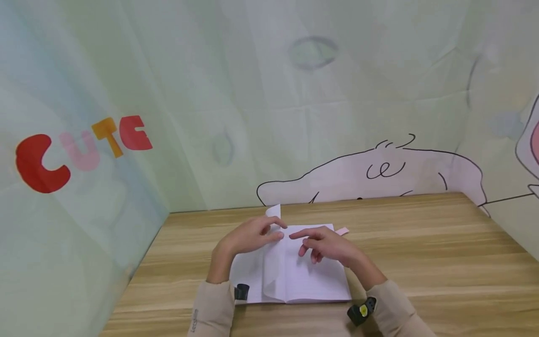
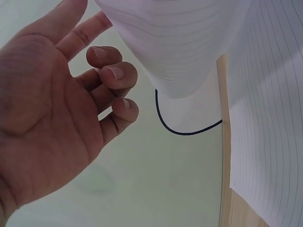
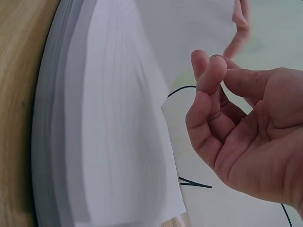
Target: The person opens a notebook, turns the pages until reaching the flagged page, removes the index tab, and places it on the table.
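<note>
An open notebook (image 1: 316,281) with lined pages lies on the table. One page (image 1: 273,271) stands up near the spine and curves over to the left. My left hand (image 1: 252,234) is at the upper part of this raised page, its index finger and thumb stretched to the right. In the left wrist view, the index fingertip meets the edge of the curved page (image 2: 175,38), and the other fingers curl loosely. Above the right-hand page hovers my right hand (image 1: 326,243), index finger pointing left and the others bent, with nothing held.
A small pink strip (image 1: 342,231) sticks out beyond the notebook's upper right corner. The wooden table (image 1: 421,252) runs back to a pale printed curtain (image 1: 236,93). Black wrist straps (image 1: 358,314) sit by the beige sleeves (image 1: 212,309).
</note>
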A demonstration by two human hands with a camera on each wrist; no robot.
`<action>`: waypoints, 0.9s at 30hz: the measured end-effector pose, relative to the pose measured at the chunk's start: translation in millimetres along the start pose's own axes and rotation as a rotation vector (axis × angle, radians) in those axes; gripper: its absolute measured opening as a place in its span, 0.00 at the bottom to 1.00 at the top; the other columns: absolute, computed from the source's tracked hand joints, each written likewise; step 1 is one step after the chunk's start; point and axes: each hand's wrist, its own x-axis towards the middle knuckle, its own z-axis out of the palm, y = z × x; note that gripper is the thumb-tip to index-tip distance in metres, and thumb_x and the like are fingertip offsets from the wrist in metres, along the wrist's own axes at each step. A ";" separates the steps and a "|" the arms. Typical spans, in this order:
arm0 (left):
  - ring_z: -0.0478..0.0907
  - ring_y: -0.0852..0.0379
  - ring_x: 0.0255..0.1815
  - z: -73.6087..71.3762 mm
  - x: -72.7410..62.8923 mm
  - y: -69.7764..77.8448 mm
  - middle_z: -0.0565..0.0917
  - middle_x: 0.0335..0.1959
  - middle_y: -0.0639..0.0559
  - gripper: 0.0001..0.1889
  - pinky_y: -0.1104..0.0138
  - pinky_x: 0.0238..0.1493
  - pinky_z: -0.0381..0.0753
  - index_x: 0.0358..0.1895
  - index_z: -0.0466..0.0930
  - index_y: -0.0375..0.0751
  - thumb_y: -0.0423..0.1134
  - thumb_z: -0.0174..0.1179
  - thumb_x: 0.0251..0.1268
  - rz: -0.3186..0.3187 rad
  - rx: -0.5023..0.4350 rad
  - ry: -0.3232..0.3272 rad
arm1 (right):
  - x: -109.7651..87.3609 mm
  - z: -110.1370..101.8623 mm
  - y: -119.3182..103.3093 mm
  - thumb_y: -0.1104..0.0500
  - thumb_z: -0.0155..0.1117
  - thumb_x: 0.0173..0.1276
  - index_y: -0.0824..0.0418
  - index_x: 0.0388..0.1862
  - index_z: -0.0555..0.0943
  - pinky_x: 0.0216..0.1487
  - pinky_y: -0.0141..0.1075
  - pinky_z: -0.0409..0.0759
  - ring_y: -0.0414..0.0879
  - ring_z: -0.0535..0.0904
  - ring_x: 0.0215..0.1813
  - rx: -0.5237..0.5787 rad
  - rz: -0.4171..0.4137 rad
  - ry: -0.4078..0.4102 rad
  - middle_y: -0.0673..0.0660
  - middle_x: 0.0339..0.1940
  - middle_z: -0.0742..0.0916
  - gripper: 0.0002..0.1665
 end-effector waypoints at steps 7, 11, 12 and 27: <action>0.70 0.58 0.31 -1.8 -0.1 -2.3 0.75 0.28 0.57 0.11 0.65 0.34 0.71 0.52 0.83 0.46 0.44 0.58 0.74 -0.003 0.030 -0.008 | 0.9 -4.9 3.9 0.65 0.50 0.76 0.66 0.64 0.78 0.31 0.33 0.77 0.42 0.75 0.24 0.013 0.017 0.002 0.63 0.35 0.87 0.21; 0.69 0.61 0.27 -3.2 0.0 -6.5 0.74 0.24 0.58 0.10 0.67 0.31 0.70 0.50 0.83 0.45 0.43 0.59 0.73 0.024 0.040 -0.004 | 1.9 -6.5 7.3 0.65 0.51 0.76 0.66 0.63 0.79 0.31 0.33 0.77 0.42 0.75 0.24 -0.002 0.023 0.012 0.63 0.35 0.87 0.20; 0.68 0.62 0.26 -3.8 0.1 -7.4 0.73 0.23 0.58 0.10 0.67 0.30 0.69 0.50 0.83 0.44 0.42 0.59 0.73 0.033 0.036 -0.004 | 1.9 -7.2 8.3 0.65 0.52 0.76 0.66 0.63 0.79 0.31 0.33 0.78 0.42 0.76 0.24 -0.006 0.023 0.016 0.63 0.35 0.87 0.20; 0.61 0.64 0.21 -9.9 -6.4 -8.6 0.65 0.18 0.58 0.09 0.70 0.26 0.62 0.46 0.83 0.45 0.37 0.68 0.64 -0.003 0.009 -0.015 | -4.2 -18.1 10.6 0.63 0.57 0.75 0.67 0.63 0.78 0.31 0.34 0.76 0.45 0.75 0.27 -0.031 0.027 0.046 0.65 0.36 0.86 0.20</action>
